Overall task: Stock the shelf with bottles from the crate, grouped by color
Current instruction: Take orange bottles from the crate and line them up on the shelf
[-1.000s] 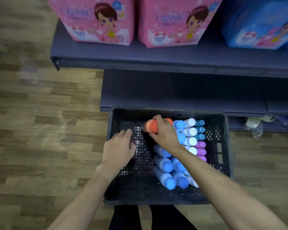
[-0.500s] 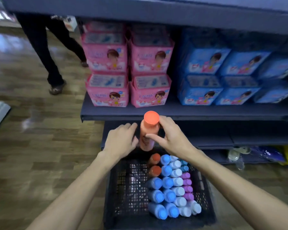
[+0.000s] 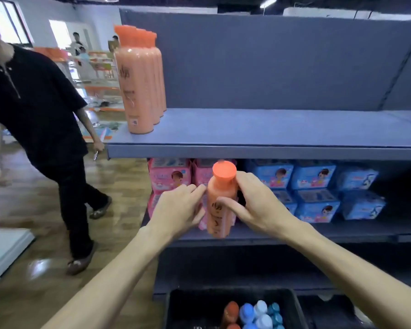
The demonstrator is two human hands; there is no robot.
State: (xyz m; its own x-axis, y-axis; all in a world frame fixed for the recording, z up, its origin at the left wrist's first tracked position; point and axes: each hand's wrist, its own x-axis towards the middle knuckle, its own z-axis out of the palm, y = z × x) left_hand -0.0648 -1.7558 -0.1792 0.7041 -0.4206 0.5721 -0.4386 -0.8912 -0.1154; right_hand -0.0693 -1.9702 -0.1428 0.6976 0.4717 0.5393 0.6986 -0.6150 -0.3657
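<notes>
An orange bottle (image 3: pixel 220 200) with an orange cap is held upright in front of the shelving, below the grey upper shelf (image 3: pixel 266 148). My right hand (image 3: pixel 259 205) grips its right side. My left hand (image 3: pixel 178 210) rests fingertips against its left side. A row of matching orange bottles (image 3: pixel 140 81) stands at the left end of the upper shelf. The black crate (image 3: pixel 292 305) sits on the floor at the bottom, holding orange, blue, white and teal capped bottles (image 3: pixel 252 314).
Pink packs (image 3: pixel 170 176) and blue packs (image 3: pixel 313 191) fill the shelf below. A person in black (image 3: pixel 40 115) walks close on the left over the wooden floor. A white object (image 3: pixel 3 250) lies at the far left.
The orange bottle came out of the crate and rose to shelf height, both hands on it. My view tilted up from crate to upper shelf. The person on the left came nearer.
</notes>
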